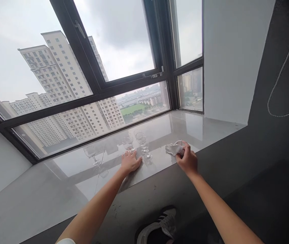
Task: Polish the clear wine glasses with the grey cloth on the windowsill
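Note:
My left hand [131, 162] lies on the glossy window sill [159, 166] with its fingers spread and its thumb apart. Its fingertips are close to the foot of a clear stemmed glass [128, 141]; whether they touch it I cannot tell. Just right of that hand, another stemmed glass [148, 156] stands in front of a further one [141, 139]. Farther left, a stemmed glass [92, 154] is by itself near a tile joint. My right hand [189, 160] pinches a crumpled white cloth [174, 148] over the sill's front edge area.
Dark-framed windows [97, 89] rise behind the sill, with handles and tall buildings outside. A white wall [236, 61] closes the right end. A beaded cord [268, 98] hangs at far right. Below the sill is a shoe [159, 225].

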Available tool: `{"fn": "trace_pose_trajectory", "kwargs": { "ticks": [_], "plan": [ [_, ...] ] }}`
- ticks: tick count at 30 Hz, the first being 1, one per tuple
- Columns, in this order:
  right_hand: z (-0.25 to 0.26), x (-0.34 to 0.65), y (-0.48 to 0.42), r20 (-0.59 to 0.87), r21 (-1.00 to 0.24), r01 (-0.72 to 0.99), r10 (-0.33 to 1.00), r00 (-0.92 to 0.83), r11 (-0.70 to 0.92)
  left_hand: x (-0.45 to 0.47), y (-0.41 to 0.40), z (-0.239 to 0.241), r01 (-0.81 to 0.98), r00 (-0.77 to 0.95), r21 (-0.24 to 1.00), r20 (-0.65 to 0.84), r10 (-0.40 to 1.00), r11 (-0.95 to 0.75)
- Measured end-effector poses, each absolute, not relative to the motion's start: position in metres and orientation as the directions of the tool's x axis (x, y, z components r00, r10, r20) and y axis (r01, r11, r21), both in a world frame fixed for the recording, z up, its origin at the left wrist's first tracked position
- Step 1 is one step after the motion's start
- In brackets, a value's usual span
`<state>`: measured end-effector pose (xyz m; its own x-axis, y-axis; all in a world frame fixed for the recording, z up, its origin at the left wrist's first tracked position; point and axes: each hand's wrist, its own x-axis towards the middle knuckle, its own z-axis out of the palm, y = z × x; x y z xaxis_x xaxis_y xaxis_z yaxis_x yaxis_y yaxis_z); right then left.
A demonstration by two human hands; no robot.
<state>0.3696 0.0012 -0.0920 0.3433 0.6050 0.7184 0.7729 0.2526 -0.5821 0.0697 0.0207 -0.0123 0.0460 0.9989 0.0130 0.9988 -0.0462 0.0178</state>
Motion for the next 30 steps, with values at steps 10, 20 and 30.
{"fn": "trace_pose_trajectory", "kwargs": {
  "ticks": [10, 20, 30],
  "plan": [
    [-0.090, 0.370, 0.000, 0.734, -0.565, 0.783, 0.593, 0.331, 0.262, 0.052, 0.008, -0.001, 0.999, 0.006, -0.035, -0.001, 1.000, -0.006],
    [-0.092, 0.371, 0.002, 0.705, -0.584, 0.776, 0.622, 0.341, 0.238, -0.053, -0.061, -0.007, 0.977, -0.194, -0.083, 0.039, 0.980, 0.197],
    [-0.091, 0.369, 0.002, 0.725, -0.570, 0.780, 0.604, 0.330, 0.257, -0.138, -0.091, -0.011, 0.943, -0.321, -0.072, 0.060, 0.945, 0.325]
  ]
}}
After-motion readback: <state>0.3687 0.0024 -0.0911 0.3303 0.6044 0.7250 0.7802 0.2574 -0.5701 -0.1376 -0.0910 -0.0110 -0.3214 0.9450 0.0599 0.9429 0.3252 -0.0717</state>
